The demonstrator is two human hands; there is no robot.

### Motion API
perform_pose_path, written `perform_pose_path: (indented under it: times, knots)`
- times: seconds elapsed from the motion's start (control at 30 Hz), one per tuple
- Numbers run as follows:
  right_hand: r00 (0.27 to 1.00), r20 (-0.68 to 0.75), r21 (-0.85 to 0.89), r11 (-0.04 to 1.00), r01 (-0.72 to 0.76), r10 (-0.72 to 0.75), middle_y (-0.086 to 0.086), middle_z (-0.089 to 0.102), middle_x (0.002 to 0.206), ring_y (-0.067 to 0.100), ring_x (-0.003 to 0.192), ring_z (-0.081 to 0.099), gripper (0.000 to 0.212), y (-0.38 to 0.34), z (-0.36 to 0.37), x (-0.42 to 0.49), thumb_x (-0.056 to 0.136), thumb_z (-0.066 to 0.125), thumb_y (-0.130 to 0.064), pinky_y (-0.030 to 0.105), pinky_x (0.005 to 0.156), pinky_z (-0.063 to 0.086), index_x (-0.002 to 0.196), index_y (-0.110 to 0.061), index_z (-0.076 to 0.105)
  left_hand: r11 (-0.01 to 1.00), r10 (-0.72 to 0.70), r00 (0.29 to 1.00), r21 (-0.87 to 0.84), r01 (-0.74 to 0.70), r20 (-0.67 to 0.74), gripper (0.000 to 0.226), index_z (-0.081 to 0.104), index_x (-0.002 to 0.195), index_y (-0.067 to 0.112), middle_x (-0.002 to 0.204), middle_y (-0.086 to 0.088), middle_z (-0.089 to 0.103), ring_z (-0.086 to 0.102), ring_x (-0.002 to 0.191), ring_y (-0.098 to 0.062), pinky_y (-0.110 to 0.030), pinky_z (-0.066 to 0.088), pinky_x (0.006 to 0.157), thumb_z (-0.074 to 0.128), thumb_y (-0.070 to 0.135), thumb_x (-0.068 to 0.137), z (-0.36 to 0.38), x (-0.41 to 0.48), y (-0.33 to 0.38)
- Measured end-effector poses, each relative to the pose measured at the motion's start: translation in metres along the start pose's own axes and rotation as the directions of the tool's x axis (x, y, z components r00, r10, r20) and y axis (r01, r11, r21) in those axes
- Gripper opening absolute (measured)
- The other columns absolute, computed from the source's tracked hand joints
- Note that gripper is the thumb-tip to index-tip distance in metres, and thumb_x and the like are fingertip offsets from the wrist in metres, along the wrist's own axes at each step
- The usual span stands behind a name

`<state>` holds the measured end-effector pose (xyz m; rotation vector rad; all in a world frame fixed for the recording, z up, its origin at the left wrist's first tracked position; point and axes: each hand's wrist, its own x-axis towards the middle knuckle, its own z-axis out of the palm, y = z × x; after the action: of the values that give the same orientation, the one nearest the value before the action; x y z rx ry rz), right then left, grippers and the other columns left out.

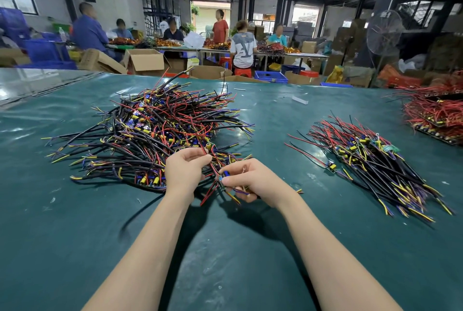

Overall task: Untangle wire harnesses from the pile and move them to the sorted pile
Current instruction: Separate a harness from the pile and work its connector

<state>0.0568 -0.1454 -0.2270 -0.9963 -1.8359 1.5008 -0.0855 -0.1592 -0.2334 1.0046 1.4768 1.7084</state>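
a strip of green desk (270,135) separates the tangled pile (155,130) from the sorted pile (370,157) at right. at the tangle's near edge the left hand (185,170) pinches red wire (206,152); the right hand (253,180) grips a harness (221,180) with a blue-capped board.

At the centre of the frame the left hand (186,170) pinches a red wire at the near edge of the tangled pile (150,130), while the right hand (253,182), just beside it, grips a harness (226,174) by its small board. The sorted pile (370,157) lies at middle right on the green table (225,260), well apart from the hands
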Motion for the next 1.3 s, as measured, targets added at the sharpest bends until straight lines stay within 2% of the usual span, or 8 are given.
perform_pose_path:
  times: [0.27,0.5,0.6,0.73,0.93,1.07,1.17,1.3]
  knots:
    - [0.983,0.18,0.018,0.999,-0.049,0.045,-0.002,0.057,0.051,0.008,0.033,0.04,0.02,0.001,-0.005,-0.005,0.084,0.056,0.004,0.009,0.036,0.022,0.08,-0.014,0.064,0.976,-0.136,0.988,-0.18,0.122,-0.068,0.014,0.06,0.075,0.012,0.077,-0.004,0.062,0.058,0.068,-0.01,-0.012,0.048,0.044,0.065,0.0,0.082,-0.012,0.01,0.003]
    - [0.971,0.199,-0.021,0.991,-0.13,0.132,-0.006,0.059,0.051,0.007,0.036,0.044,0.021,0.005,-0.002,-0.006,0.088,0.055,0.0,0.009,0.035,0.025,0.085,-0.02,0.061,0.983,-0.153,0.965,-0.129,0.128,-0.212,0.028,0.06,0.061,0.008,0.061,-0.004,0.056,0.053,0.057,-0.01,-0.025,0.055,0.055,0.06,0.012,0.089,-0.008,0.009,0.003]
    - [0.967,0.22,-0.054,0.992,-0.117,0.126,-0.007,0.059,0.053,0.006,0.036,0.045,0.021,0.004,-0.002,-0.007,0.087,0.055,0.001,0.01,0.034,0.026,0.084,-0.019,0.062,0.939,-0.248,0.948,-0.29,0.185,-0.198,0.024,0.058,0.066,0.011,0.066,-0.002,0.059,0.054,0.06,-0.007,-0.019,0.053,0.049,0.057,0.01,0.09,-0.014,0.014,0.008]
    - [0.971,0.204,-0.076,0.991,-0.113,0.126,-0.006,0.058,0.054,0.007,0.037,0.046,0.021,0.004,-0.003,-0.007,0.087,0.056,0.0,0.012,0.034,0.028,0.084,-0.02,0.062,0.833,-0.372,0.92,-0.48,0.274,-0.121,0.015,0.057,0.076,0.012,0.073,0.001,0.063,0.053,0.063,-0.005,-0.022,0.049,0.055,0.056,0.009,0.091,-0.024,0.017,0.013]
    - [0.971,0.205,-0.042,0.992,-0.115,0.122,-0.006,0.06,0.054,0.008,0.038,0.048,0.021,0.005,-0.004,-0.006,0.087,0.055,0.0,0.011,0.034,0.028,0.087,-0.02,0.062,0.874,-0.285,0.932,-0.46,0.157,-0.223,0.018,0.056,0.074,0.01,0.065,-0.002,0.064,0.055,0.052,-0.004,-0.014,0.051,0.047,0.054,0.004,0.091,-0.025,0.016,0.018]
    - [0.98,0.176,-0.003,0.996,-0.091,0.09,-0.007,0.061,0.054,0.007,0.036,0.047,0.021,0.007,-0.003,-0.005,0.087,0.055,-0.001,0.01,0.034,0.027,0.088,-0.021,0.062,0.737,-0.387,0.913,-0.64,0.22,-0.131,0.019,0.056,0.073,0.005,0.05,0.001,0.065,0.058,0.05,-0.004,-0.018,0.051,0.048,0.053,0.005,0.092,-0.026,0.015,0.018]
    - [0.987,0.144,0.042,0.996,-0.076,0.069,-0.006,0.062,0.054,0.007,0.035,0.046,0.021,0.011,-0.003,-0.004,0.087,0.056,-0.001,0.01,0.034,0.028,0.089,-0.021,0.061,0.856,-0.215,0.972,-0.496,0.144,-0.09,0.014,0.057,0.076,0.006,0.073,-0.006,0.064,0.063,0.058,-0.008,-0.017,0.055,0.053,0.056,0.004,0.091,-0.022,0.014,0.023]
    - [0.998,0.058,0.06,0.998,-0.022,0.018,-0.002,0.059,0.057,0.007,0.034,0.043,0.019,0.013,-0.001,-0.002,0.087,0.057,-0.001,0.011,0.034,0.027,0.09,-0.02,0.061,0.966,-0.087,0.968,-0.219,0.14,0.237,0.006,0.06,0.086,0.003,0.075,-0.009,0.062,0.065,0.055,-0.009,-0.017,0.054,0.052,0.061,-0.003,0.084,-0.016,0.006,0.021]
